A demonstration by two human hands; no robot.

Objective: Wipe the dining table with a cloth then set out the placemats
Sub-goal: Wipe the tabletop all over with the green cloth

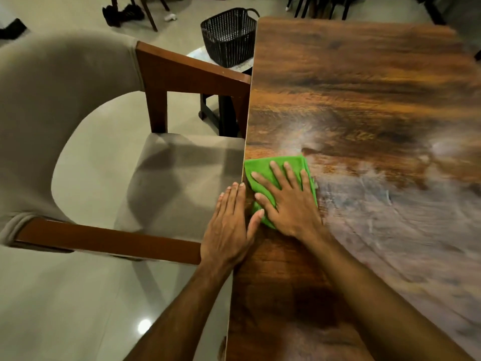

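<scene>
Cloth (263, 169) at table (364, 87) edge

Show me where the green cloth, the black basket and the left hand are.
green cloth (260, 165): head view, on its bare upper left corner.
black basket (230, 40): head view, on its woven front wall.
left hand (227, 225): head view, on the back of the hand.

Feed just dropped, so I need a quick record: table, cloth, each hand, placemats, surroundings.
table: wooden, smeary streaks right of the cloth
cloth: green, flat at the table's left edge
right hand: spread flat, pressing the cloth
left hand: flat at the table edge, beside the cloth
placemats: none in view
surroundings: chair and black basket left of the table
</scene>
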